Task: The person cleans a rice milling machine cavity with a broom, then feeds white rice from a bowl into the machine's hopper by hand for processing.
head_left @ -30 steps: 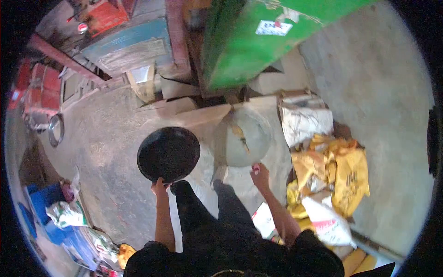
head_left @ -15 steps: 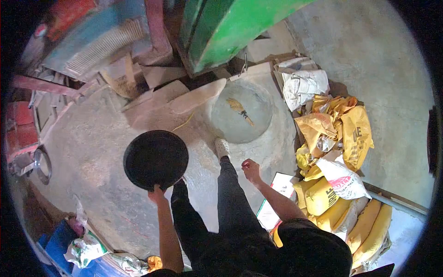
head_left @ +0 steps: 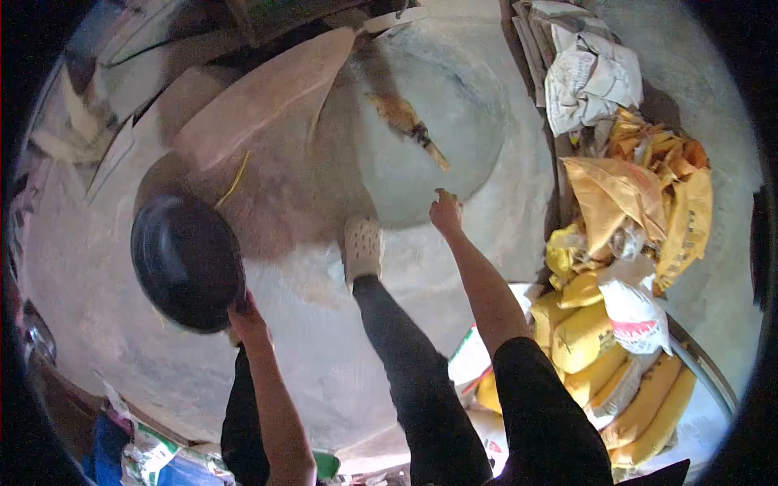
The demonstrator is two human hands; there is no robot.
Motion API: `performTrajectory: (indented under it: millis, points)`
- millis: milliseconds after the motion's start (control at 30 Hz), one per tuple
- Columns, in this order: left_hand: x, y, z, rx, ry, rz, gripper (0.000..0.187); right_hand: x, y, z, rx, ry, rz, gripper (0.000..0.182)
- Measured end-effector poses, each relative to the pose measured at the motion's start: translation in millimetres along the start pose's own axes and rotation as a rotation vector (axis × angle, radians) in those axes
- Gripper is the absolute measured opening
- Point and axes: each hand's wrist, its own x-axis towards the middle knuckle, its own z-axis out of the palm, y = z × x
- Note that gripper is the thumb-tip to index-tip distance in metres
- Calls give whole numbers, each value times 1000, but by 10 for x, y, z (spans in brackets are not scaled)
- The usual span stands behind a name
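Little can be read here. The white woven plastic sack (head_left: 634,308), lying among the yellow sacks by the right edge of the concrete floor (head_left: 324,340), bears a red printed mark, but its letters are too small and blurred to make out. The flat white printed sheet (head_left: 468,356) beside the person's leg shows red and green printing, likewise unreadable. No other lettering, number or sign shows.
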Motion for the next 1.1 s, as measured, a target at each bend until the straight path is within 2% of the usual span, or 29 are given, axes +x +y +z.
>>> performTrajectory:
  millis: [67, 100, 167, 200, 267, 400, 467, 500, 533, 567, 600, 633, 667, 700, 733, 767, 800, 833, 867, 900, 933, 967, 1000, 1033, 1067, 1100]
  points:
    - [-57, 373, 377, -1143, 438, -783, 58, 497, 182, 170, -50, -11, 32, 38]
    - [-75, 521, 562, -1120, 438, -781, 58, 691, 247, 278, -109, -24, 64, 44]
    - [-32, 744, 903, -1116, 456, -934, 70, 1031, 238, 415, -172, 156, 102, 47]
    - [-65, 782, 1001, -1082, 457, -928, 70, 1170, 229, 501, -151, 134, 116, 47]
    - [-92, 856, 1124, -1203, 313, -853, 77, 1329, 202, 617, -213, 147, 100, 42]
    - [-125, 1087, 1240, -1005, 188, -802, 77, 1048, 152, 601, -364, 49, -14, 33]
    - [-113, 1240, 1217, -772, 117, -812, 73, 614, 181, 505, -44, 221, -39, 22]
    - [-104, 1327, 1183, -784, 187, -884, 65, 347, 235, 428, 61, 224, 120, 20]
    - [-99, 1318, 1150, -791, 198, -868, 65, 27, 315, 380, 171, 223, 268, 18]
    - [-126, 1225, 1061, -766, 117, -857, 59, -347, 457, 421, 270, 299, 340, 19]
    - [-162, 1169, 910, -732, 50, -842, 53, -669, 498, 410, 426, 336, 593, 24]
    - [-156, 1234, 877, -685, 41, -825, 41, -979, 653, 461, 330, 269, 689, 27]
    - [-145, 1233, 853, -618, -18, -765, 37, -1236, 835, 585, 192, 155, 797, 31]
    - [-144, 1250, 860, -551, -82, -712, 33, -1468, 818, 486, 271, 197, 842, 38]
    - [-134, 1413, 878, -545, -48, -697, 33, -1625, 919, 509, 371, 107, 948, 41]
    - [-129, 1623, 934, -477, -87, -704, 31, -1862, 1402, 1219, 542, 189, 903, 43]
    - [-110, 1748, 929, -412, -127, -712, 28, -1872, 1245, 872, 772, 24, 1064, 38]
    - [-66, 1680, 849, -417, -107, -703, 28, -1945, 1332, 1013, 867, -77, 1118, 35]
    - [-14, 1505, 762, -499, 25, -809, 26, -2011, 1511, 1248, 958, -180, 1172, 33]
    - [16, 1414, 684, -582, 156, -915, 24, -1993, 1674, 1449, 960, -187, 1156, 33]
    - [17, 1433, 639, -590, 165, -912, 24, -1963, 1847, 1610, 1514, -273, 1080, 32]
    - [16, 1459, 630, -270, 106, -689, 23, -1917, 1954, 1658, 2058, -357, 937, 31]
    - [11, 1490, 625, 45, 45, -460, 24, -1782, 1229, 1228, 1243, 46, 558, 31]
    - [-1, 1512, 612, 356, -18, -225, 25, -1651, 908, 890, 1019, 19, 290, 29]
    - [-31, 1569, 671, 359, -181, -18, 26, -1535, 441, 304, 1040, -168, 194, 31]
    - [-105, 1673, 785, 359, -342, 187, 28, -1473, -43, -293, 998, -269, 95, 32]
